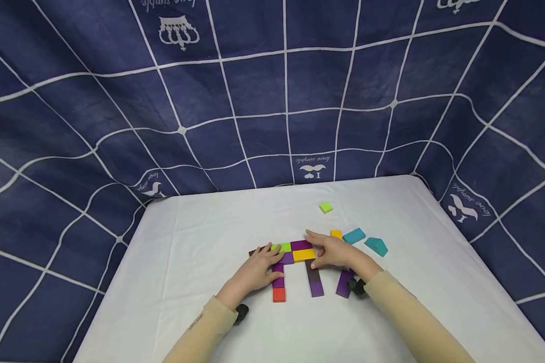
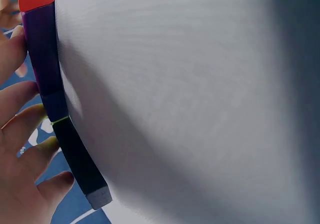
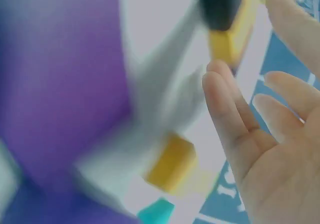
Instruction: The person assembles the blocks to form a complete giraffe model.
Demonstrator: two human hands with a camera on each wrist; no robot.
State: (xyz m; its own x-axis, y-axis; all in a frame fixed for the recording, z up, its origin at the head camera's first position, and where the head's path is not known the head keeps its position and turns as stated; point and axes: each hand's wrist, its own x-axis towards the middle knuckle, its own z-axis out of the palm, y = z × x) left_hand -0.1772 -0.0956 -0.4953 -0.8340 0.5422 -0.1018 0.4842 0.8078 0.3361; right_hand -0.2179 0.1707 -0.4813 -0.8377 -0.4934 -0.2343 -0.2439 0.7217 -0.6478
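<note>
Flat coloured blocks lie joined in a two-row band with two legs. The band holds a lime block [image 1: 281,247], a magenta block [image 1: 300,245], a violet block [image 1: 288,258] and a yellow block [image 1: 303,255]. Its left leg ends in a red block [image 1: 279,295]; the right leg has a dark brown block [image 1: 313,273] above a purple block [image 1: 316,289]. My left hand [image 1: 256,272] rests spread fingers on the band's left part, beside a dark block [image 2: 80,156]. At its right end, my right hand [image 1: 338,252] has thumb and fingers extended around the edge, holding nothing.
Right of the band lie a loose purple block [image 1: 344,283], a small yellow block [image 1: 336,233], a teal rectangular block [image 1: 354,235] and an angular teal block [image 1: 376,246]. A lime square [image 1: 325,207] sits farther back. Behind the white-covered table [image 1: 209,217] hangs a blue curtain [image 1: 254,91].
</note>
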